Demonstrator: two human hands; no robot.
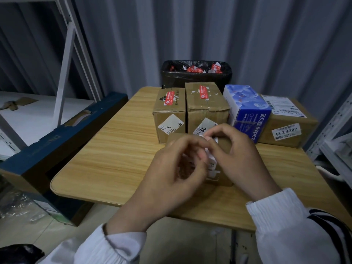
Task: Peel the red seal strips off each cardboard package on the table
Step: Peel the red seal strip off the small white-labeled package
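**Hands meet on the nearest package**

Both hands sit together at mid-frame over a small cardboard package (173, 139). It lies on the tabletop (114, 149) directly beneath them, closer to the lower edge of the frame than the other boxes. The right hand (238, 155) pinches with thumb and forefinger at the upper end of a pale paper strip (211, 164), whose long axis runs up and down the frame across the package's top. The left hand (171, 168) reaches in from the left with fingers curled and tips at the same strip, though whether it actually grips cannot be told. The right hand looks better placed to pull, down the frame along the strip. Any red on this strip is hidden or blurred. Higher in the frame, a taller cardboard box (169, 115) and its neighbour (205, 109) each carry a red seal strip (168, 98) on top, so most of the job seems to remain. A black-lined bin (196, 79) behind them holds red scraps (192, 69)
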